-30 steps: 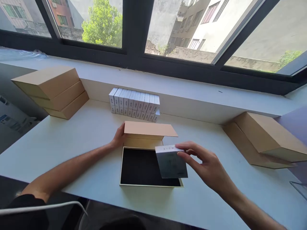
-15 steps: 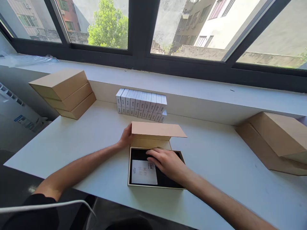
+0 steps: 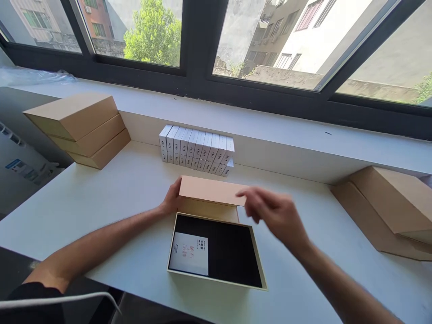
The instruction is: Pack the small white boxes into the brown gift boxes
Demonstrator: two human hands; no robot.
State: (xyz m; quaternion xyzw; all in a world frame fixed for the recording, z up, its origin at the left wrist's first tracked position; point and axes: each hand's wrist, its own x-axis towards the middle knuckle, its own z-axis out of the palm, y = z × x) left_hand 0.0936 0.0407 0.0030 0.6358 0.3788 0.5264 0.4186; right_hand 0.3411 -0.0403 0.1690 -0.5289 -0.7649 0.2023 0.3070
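Note:
An open tan gift box [image 3: 258,258] with a black lining sits on the white table in front of me. Its raised lid [image 3: 209,191] stands at the far side, and my left hand [image 3: 172,201] grips the lid's left edge. One small white box [image 3: 189,253] lies flat in the near-left corner of the lining. My right hand [image 3: 273,213] hovers above the box's far-right side, blurred, with its fingers loosely spread and nothing in them. A row of several small white boxes [image 3: 197,148] stands upright against the ledge behind the lid.
Three closed tan boxes [image 3: 79,128] are stacked at the far left of the table. Two more tan boxes [image 3: 388,209] lie at the far right. A white window ledge [image 3: 286,130] runs along the back under dark window frames. A white cable [image 3: 60,299] crosses the lower left.
My right hand carried a small white box into the open box, laid it flat at the left, let go and lifted away to the right. My left hand stayed on the lid.

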